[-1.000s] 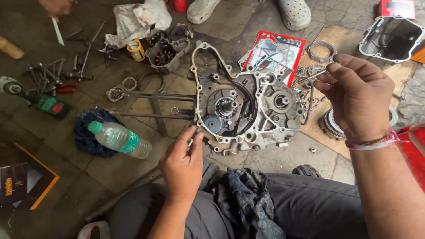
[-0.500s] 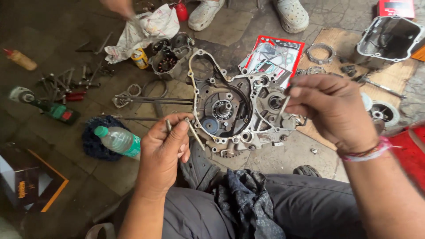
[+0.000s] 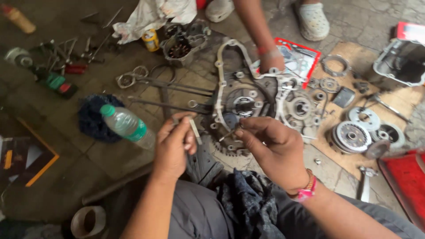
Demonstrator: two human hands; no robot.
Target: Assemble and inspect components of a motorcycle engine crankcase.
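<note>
A grey metal engine case with gears and a round centre lies on the paved floor in front of me. My left hand is closed around a thin metal rod or bolt just left of the case's near edge. My right hand pinches a small thin metal piece at its fingertips, over the case's near rim. Another person's hand rests on the far side of the case.
A plastic water bottle lies on a dark blue cloth at left. Wrenches and hand tools are scattered at far left. Clutch parts sit on cardboard at right, beside a red gasket packet and a metal cover. A dark rag lies on my lap.
My right hand has dropped from above the case to its near rim. My left hand has risen and now grips a thin rod. Another person's arm has reached in onto the case.
</note>
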